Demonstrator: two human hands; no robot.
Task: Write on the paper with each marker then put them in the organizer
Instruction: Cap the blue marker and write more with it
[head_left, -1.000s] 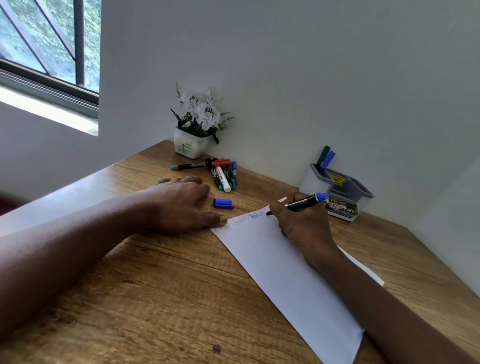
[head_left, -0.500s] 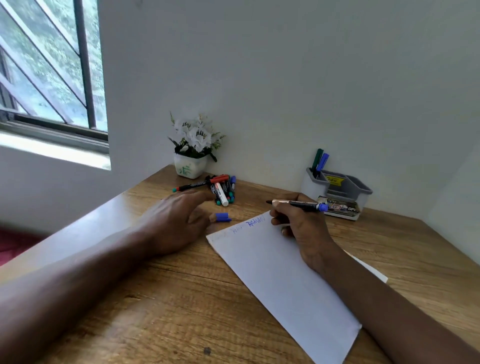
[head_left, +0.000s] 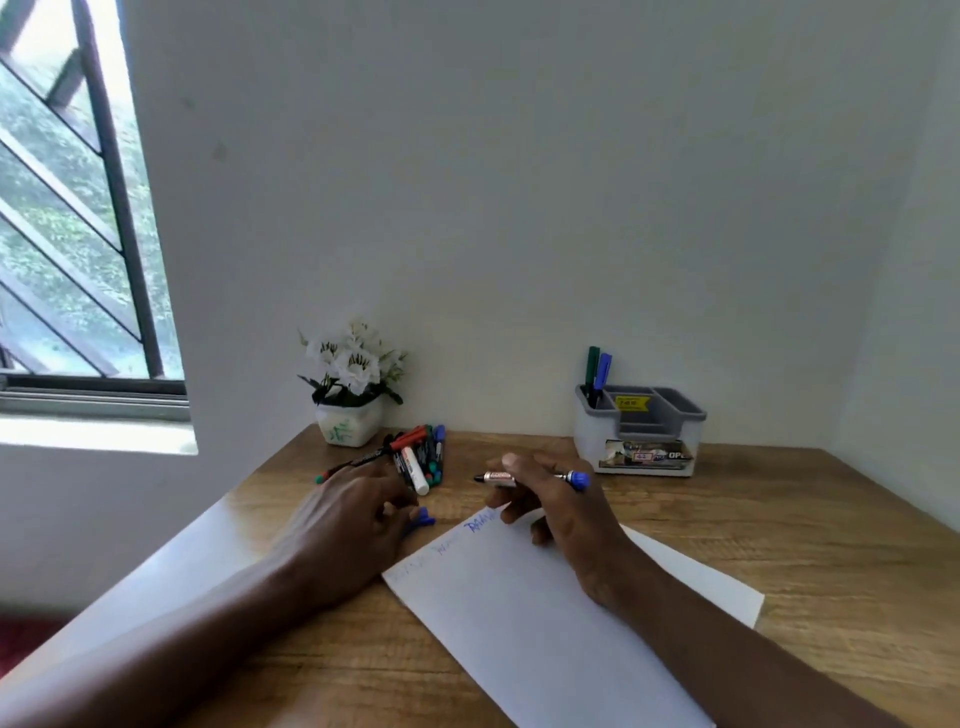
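Observation:
A white sheet of paper (head_left: 545, 618) lies slanted on the wooden desk (head_left: 779, 525), with blue scribbles near its top corner. My right hand (head_left: 558, 512) holds an uncapped blue marker (head_left: 574, 477) level above the paper's top edge, tip pointing left. My left hand (head_left: 353, 525) rests on the desk left of the paper, fingers closing on the loose blue cap (head_left: 425, 519). A pile of several markers (head_left: 418, 457) lies behind my left hand. The grey organizer (head_left: 641, 431) stands at the back right with a green and a blue marker (head_left: 597, 371) upright in its left slot.
A small white pot of white flowers (head_left: 350, 395) stands against the wall behind the marker pile. A window (head_left: 67, 208) is at the left. The wall runs along the desk's far edge and right side.
My right hand has lifted the marker off the paper and turned it level. My left hand has slid off the paper's corner to the blue cap. The view has tilted up.

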